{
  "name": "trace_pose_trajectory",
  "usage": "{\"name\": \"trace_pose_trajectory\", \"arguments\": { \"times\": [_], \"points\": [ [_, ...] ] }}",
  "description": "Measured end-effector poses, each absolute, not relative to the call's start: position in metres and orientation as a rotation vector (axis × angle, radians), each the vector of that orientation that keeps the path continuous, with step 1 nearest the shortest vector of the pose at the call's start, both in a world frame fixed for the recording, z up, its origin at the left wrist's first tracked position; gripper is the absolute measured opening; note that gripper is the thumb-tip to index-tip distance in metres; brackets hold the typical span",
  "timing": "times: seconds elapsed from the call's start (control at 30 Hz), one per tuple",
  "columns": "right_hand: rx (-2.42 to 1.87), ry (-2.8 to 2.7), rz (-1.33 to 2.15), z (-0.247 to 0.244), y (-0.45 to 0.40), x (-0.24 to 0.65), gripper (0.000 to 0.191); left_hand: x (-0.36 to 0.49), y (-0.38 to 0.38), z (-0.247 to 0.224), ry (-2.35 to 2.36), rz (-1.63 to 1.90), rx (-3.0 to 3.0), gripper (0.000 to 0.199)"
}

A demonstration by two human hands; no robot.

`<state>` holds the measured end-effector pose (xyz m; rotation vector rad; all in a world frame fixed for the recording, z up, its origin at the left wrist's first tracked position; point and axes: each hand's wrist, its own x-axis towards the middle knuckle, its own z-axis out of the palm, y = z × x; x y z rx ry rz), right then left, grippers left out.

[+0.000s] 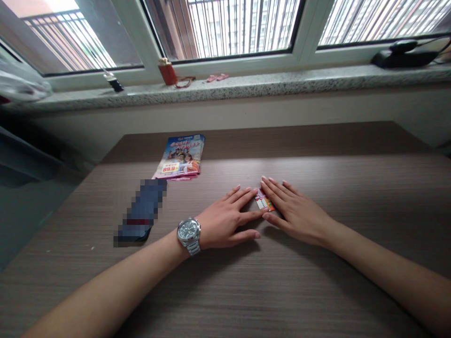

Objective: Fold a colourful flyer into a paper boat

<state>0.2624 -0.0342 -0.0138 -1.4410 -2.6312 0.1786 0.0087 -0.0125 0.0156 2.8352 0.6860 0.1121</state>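
A small folded piece of colourful printed paper [262, 201] lies on the brown wood-grain table [225, 291], between my two hands. My left hand [230, 218], with a silver watch [189, 232] on its wrist, rests palm down with its fingers spread. Its index fingertip touches the lower edge of the paper. From the other side my right hand [296, 209] lies flat, fingers stretched out over the paper's right part, which they hide. The thumb of the right hand is close to the left index fingertip.
A stack of printed flyers [181, 157] lies at the back left. In front of it is a dark, pixelated flat object [143, 211]. On the granite sill [282, 84] stand a red case [167, 72], a small dark bottle [114, 82], pink items [216, 77] and a black device [405, 56].
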Motion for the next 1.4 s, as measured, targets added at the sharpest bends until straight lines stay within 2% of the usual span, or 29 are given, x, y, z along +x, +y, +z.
{"name": "trace_pose_trajectory", "arguments": {
  "times": [0.4,0.63,0.83,1.07,1.4],
  "points": [
    [-1.488,-2.546,0.124,-0.019,-0.036,0.264,0.081,0.007,-0.015,0.010,0.706,0.139,2.853,0.059],
    [-1.496,-2.582,0.182,-0.018,-0.032,0.268,0.075,0.009,-0.015,0.015,0.709,0.136,2.874,0.063],
    [-1.479,-2.518,0.150,-0.022,-0.032,0.270,0.080,0.009,-0.015,0.013,0.719,0.150,2.871,0.062],
    [-1.404,-2.522,-0.008,-0.005,-0.035,0.263,0.088,0.009,-0.016,0.013,0.717,0.171,2.873,0.057],
    [-1.300,-2.673,0.183,-0.012,-0.035,0.259,0.082,0.009,-0.015,0.012,0.701,0.174,2.891,0.060]
  ]
}}
